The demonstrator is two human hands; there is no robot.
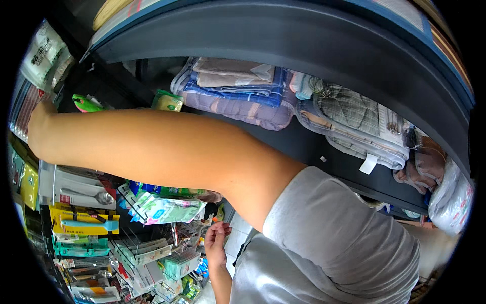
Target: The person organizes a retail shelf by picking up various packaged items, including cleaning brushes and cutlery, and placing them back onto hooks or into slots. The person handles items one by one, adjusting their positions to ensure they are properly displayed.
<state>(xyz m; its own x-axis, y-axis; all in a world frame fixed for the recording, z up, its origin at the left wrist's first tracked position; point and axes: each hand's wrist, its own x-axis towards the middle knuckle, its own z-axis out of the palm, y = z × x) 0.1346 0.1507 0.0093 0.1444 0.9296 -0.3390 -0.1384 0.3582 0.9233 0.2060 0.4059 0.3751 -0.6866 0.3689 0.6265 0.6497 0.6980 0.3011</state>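
Note:
My right arm [147, 142] crosses the view from the grey sleeve at the right to the far left rim. There my right hand [41, 121] is at a striped, reddish-brown and grey flat item [24, 109]. Its fingers are mostly hidden behind the wrist and the picture's edge, so a grip cannot be made out. Lower down, near the middle, my left hand [217, 243] hangs beside my shirt with loosely bent fingers and nothing visible in it. Closest to that hand is a rack of packets, with a green and white soft pack [169, 209] on it.
A dark shelf [304, 144] holds folded blankets [238, 101], checked textiles [354, 116] and a clear plastic bag [450, 197]. Its thick upper board [283, 38] arches overhead. Carded utensils, including a spoon [98, 196] and a blue-handled tool [88, 224], line the lower left.

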